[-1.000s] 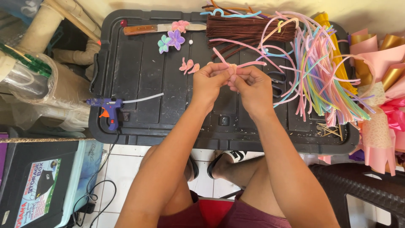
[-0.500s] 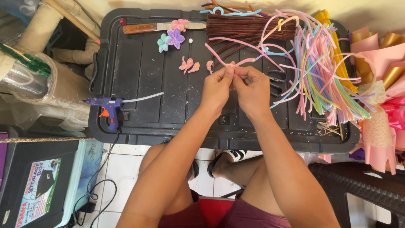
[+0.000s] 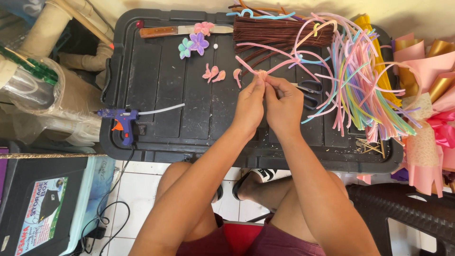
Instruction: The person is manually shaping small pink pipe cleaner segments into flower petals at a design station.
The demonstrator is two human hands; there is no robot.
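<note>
My left hand (image 3: 250,105) and my right hand (image 3: 284,103) are pressed together over a black plastic lid (image 3: 161,80), both pinching a pink pipe cleaner (image 3: 258,72) whose loose ends stick out left and right above my fingertips. Small pink petal shapes (image 3: 213,73) lie on the lid just left of my hands. Black scissors (image 3: 310,90) lie right beside my right hand, partly hidden by it.
A blue glue gun (image 3: 119,118) with a glue stick lies at the lid's left front. A knife (image 3: 163,31) and finished small flowers (image 3: 193,44) sit at the back. Brown pipe cleaners (image 3: 279,32) and a pastel pile (image 3: 360,80) fill the right. Pink wrapping paper (image 3: 426,123) stands at far right.
Both hands have stayed together on the pink pipe cleaner, shifting slightly while working its middle; the free ends have swung a little. Nothing else on the lid moved.
</note>
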